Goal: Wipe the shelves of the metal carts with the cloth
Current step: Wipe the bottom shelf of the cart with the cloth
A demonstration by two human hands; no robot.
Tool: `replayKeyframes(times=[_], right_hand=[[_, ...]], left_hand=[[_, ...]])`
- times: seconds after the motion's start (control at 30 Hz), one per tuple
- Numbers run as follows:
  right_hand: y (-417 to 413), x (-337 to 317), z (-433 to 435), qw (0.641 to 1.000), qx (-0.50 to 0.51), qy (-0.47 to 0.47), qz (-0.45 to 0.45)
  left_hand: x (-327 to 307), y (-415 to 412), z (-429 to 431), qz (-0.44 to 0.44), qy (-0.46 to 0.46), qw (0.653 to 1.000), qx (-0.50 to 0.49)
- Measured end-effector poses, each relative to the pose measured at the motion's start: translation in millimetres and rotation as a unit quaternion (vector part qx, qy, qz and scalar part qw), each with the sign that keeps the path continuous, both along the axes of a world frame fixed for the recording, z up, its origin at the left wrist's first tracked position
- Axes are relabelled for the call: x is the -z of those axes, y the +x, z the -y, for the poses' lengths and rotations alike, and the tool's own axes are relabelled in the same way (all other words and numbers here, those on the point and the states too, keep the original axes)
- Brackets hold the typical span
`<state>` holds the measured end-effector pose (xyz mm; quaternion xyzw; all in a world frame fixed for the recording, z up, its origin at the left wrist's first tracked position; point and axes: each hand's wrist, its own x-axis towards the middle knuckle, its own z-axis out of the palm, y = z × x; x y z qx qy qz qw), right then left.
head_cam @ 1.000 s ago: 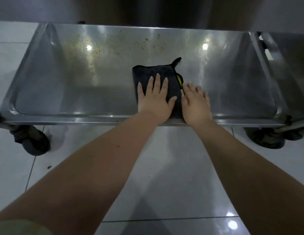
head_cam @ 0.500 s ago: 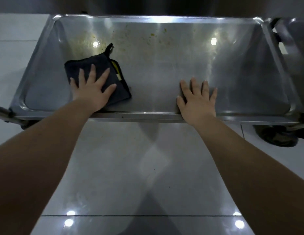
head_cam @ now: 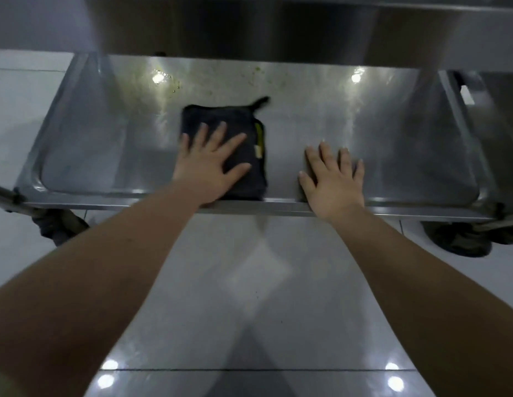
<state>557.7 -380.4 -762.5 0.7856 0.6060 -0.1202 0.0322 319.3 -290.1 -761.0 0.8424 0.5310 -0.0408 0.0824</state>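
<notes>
fingers spread flat, the left hand (head_cam: 210,164) presses a folded dark cloth (head_cam: 220,117) onto the near middle of the cart's lower steel shelf (head_cam: 392,144) while the flat-palmed right hand (head_cam: 334,181) braces beside it; firm, overlapping strokes should reach the yellowish specks (head_cam: 175,84) along the back.

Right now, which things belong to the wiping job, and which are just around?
Job: cloth under the left hand; shelf, which the right hand rests on; yellowish specks at its back.
Around: left wheel; right wheel; tiled floor; upper shelf overhead.
</notes>
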Motion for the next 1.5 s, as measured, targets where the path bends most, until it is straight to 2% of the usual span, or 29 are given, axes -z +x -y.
replayKeyframes(times=[0.17,0.3,0.4,0.57,0.7,0.83,1.0,1.1,1.27,1.37,1.5], right_hand=[[-4,-2,-3,0.999,-0.010,-0.034,0.026],[-21,-12,-16,0.995,0.009,-0.093,0.019],[-47,-10,-26,0.994,-0.005,-0.109,0.017],[-59,-3,-25,0.995,0.000,-0.090,0.044],[-56,-3,-20,0.996,-0.003,-0.081,0.043],[-57,-1,-20,0.997,0.011,-0.066,0.026],[-59,-2,-22,0.997,0.021,-0.065,0.039],[-64,-4,-22,0.996,0.025,-0.062,0.051],[-76,-9,-34,0.998,0.019,-0.055,0.033],[-107,-9,-52,0.998,-0.047,-0.041,0.008],[-148,-1,-63,0.991,-0.130,-0.034,0.021]], left_hand=[[-3,-116,-23,-0.014,-0.014,0.982,-0.187],[-6,-123,-18,-0.049,-0.036,0.969,-0.238],[-5,-86,-14,-0.037,-0.030,0.975,-0.218],[-2,19,22,-0.004,-0.018,1.000,-0.005],[-4,22,26,0.004,-0.022,1.000,0.017],[-3,-39,7,0.003,-0.010,0.999,-0.030],[-6,-163,-20,-0.009,-0.025,0.980,-0.199],[-6,-205,-25,-0.035,-0.047,0.960,-0.275],[-4,-203,-26,-0.038,-0.044,0.961,-0.272],[-2,-205,-25,-0.036,-0.037,0.961,-0.270],[0,-205,-24,-0.033,-0.032,0.963,-0.267]])
